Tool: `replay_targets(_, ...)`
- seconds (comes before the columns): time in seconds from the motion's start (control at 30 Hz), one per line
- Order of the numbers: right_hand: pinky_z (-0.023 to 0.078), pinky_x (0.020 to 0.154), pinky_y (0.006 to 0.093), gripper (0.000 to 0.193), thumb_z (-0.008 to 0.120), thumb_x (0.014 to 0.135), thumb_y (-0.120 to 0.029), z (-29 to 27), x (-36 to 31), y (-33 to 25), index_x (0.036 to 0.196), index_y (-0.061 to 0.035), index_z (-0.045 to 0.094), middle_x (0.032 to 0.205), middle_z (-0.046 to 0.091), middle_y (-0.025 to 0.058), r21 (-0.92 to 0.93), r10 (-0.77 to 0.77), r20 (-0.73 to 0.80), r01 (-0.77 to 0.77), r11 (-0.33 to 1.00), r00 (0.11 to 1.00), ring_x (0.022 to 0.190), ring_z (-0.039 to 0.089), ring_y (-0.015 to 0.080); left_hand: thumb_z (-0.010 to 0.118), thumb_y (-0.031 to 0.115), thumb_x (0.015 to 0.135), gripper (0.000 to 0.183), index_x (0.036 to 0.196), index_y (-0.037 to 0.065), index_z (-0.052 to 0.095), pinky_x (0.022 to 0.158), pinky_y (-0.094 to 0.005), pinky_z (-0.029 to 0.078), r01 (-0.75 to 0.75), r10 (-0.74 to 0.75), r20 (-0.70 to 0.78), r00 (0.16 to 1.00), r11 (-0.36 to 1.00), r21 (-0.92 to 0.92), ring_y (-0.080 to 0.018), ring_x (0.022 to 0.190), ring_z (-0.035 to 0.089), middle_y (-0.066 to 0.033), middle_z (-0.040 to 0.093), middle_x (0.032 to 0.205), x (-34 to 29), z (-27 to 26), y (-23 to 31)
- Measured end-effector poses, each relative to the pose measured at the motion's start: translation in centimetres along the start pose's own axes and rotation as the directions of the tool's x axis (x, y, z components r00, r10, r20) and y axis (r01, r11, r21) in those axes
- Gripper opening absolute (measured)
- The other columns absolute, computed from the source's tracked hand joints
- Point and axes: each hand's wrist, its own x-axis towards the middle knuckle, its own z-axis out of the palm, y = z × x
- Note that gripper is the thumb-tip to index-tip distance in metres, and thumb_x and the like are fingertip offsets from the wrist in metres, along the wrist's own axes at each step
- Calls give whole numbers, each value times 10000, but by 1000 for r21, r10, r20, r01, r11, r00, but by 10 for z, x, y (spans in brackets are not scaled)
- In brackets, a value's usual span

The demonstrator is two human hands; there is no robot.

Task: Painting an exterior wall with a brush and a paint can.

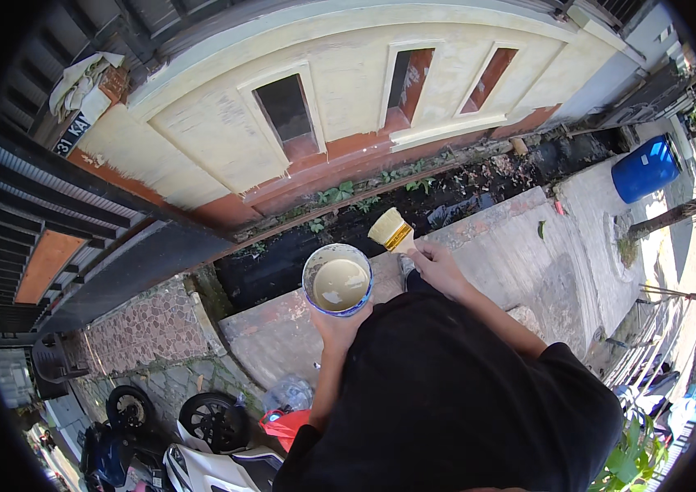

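Item 1: paint bucket, round, blue at the rim, upright, near the centre of view; mouth up, inner wall smeared. Clock positions below are taken from it.
Item 2: cream paint, inside the bucket.
Item 3: left hand, at 6 o'clock, gripping the bucket's near side; fingertips hidden.
Item 4: brush, wide, bristles coated cream, yellow band; between 1 and 2 o'clock, apart from the bucket, bristles aimed toward 11.
Item 5: right hand, at 3 o'clock, fingers closed on the brush handle.
Item 6: cream wall, at 12 o'clock, pierced by three narrow openings, its base red-brown.
Item 7: dark ditch, between wall and concrete slab.
Item 8: blue barrel, between 2 and 3 o'clock.
Item 9: red bag, between 6 and 7 o'clock.
Item 10: white motorbike, at 7 o'clock.
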Motion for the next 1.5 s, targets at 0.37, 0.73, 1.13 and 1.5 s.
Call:
replay_targets(0.37,528,702,419,402,678,1043,-354,-20,-20,3,1044,39,762,791,704,132,-63,121,-160,-133,989,980,752,684,213,979,89,679,821,1395,-5,587,1071,-388,545,-88,121,216,969,984,-157,-220,1179,702,-110,706,1290,21,35,47)
replay_targets(0.73,570,801,452,412,654,1044,-361,-87,-27,27,1109,26,779,928,766,213,-70,88,-164,-100,993,982,878,751,314,969,18,688,1002,1524,-13,417,1126,-410,522,-44,61,258,964,996,-71,-264,1286,639,-157,604,1417,10,116,58)
replay_targets(1.13,569,791,466,387,660,1029,-337,-207,-10,82,1088,26,779,913,761,227,20,44,-315,-40,999,948,871,754,359,909,-83,746,1027,1590,-5,329,1183,-434,481,-36,73,277,958,990,-137,-296,1372,584,-187,527,1520,-8,247,85)
replay_targets(1.5,533,689,416,409,654,1052,-359,-316,-14,126,1021,32,771,752,676,125,169,194,-423,-133,977,885,720,668,213,921,-81,726,1042,1586,-20,336,1158,-435,494,75,-39,422,906,995,-68,-294,1373,579,-183,545,1502,-22,348,96)
